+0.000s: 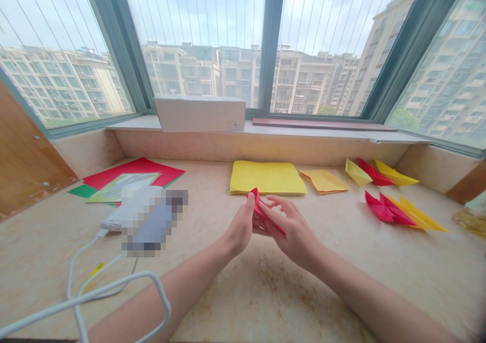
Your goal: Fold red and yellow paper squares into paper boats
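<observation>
A small piece of folded red paper is held between both hands, above the marble-patterned counter. My left hand is closed on its left side, thumb up along the edge. On the other side my right hand grips it, with fingers laid over the paper's face and partly hiding it. Just behind the hands lies a stack of yellow paper. Beside that stack is a creased orange-yellow sheet.
Folded paper boats, including a yellow one and a red one, sit at the right. Red sheets, a white power bank and looping white cables occupy the left. A white box stands on the window ledge.
</observation>
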`<action>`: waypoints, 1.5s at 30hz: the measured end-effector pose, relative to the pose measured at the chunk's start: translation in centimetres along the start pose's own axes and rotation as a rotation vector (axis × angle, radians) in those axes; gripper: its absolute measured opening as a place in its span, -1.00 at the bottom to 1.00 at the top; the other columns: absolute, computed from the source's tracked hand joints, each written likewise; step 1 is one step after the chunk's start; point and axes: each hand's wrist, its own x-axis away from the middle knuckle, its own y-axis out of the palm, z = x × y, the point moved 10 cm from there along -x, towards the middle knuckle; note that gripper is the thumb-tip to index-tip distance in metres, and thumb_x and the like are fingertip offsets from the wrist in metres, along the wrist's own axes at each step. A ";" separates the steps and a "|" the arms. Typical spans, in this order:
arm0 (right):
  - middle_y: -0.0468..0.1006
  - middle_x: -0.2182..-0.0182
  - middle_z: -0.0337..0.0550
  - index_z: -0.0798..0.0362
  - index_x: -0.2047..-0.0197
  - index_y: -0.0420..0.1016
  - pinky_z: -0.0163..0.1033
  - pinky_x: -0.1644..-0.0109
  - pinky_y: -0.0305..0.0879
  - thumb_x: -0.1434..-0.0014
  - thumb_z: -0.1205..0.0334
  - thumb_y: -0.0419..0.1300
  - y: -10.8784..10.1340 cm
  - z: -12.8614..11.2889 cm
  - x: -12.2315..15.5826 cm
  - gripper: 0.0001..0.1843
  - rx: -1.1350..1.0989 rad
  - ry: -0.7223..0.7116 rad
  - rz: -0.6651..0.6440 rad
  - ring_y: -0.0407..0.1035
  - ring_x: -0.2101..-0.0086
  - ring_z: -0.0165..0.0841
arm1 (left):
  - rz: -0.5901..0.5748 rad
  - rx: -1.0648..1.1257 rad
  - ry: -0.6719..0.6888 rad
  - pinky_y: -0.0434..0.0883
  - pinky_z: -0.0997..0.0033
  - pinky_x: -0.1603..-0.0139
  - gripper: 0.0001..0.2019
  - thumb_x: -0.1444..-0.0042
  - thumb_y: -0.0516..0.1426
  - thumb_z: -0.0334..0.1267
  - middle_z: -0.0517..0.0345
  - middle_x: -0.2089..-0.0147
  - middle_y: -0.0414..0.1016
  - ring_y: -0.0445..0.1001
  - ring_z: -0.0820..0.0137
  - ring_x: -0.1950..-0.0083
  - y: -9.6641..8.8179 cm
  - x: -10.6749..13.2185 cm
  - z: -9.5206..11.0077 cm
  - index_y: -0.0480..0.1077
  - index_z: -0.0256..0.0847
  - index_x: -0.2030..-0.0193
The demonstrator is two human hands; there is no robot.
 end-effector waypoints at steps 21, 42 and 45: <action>0.56 0.41 -0.23 0.06 0.14 0.58 -0.31 0.43 0.24 0.09 0.07 0.48 -2.8 10.1 0.3 -0.56 -1.096 0.726 0.413 0.30 0.51 -0.48 | 0.188 -0.265 0.267 0.40 0.50 0.55 -0.60 -0.17 0.18 0.00 -0.06 0.44 0.59 0.52 0.40 0.54 -2.7 0.1 4.9 0.51 -0.39 0.35; 0.63 0.33 -0.13 0.08 0.00 0.52 -0.21 0.30 0.43 -0.12 0.01 0.33 -1.1 6.7 -0.2 -0.56 -0.822 0.551 0.196 0.48 0.41 -0.34 | -0.052 -0.940 0.535 0.28 0.04 -0.26 -0.52 -0.15 0.22 -0.17 -0.11 -0.18 0.45 0.39 0.07 -0.21 2.2 1.9 5.0 0.35 -0.18 -0.21; 0.61 0.27 -0.14 0.01 -0.11 0.43 -0.19 0.20 0.45 -0.15 0.02 0.32 -1.0 5.7 -0.4 -0.50 -0.913 0.481 0.175 0.50 0.33 -0.33 | -0.057 -0.775 0.408 0.44 0.15 -0.05 -0.61 -0.21 0.16 -0.15 -0.05 -0.01 0.56 0.53 0.15 0.01 2.1 1.6 4.4 0.39 -0.19 -0.16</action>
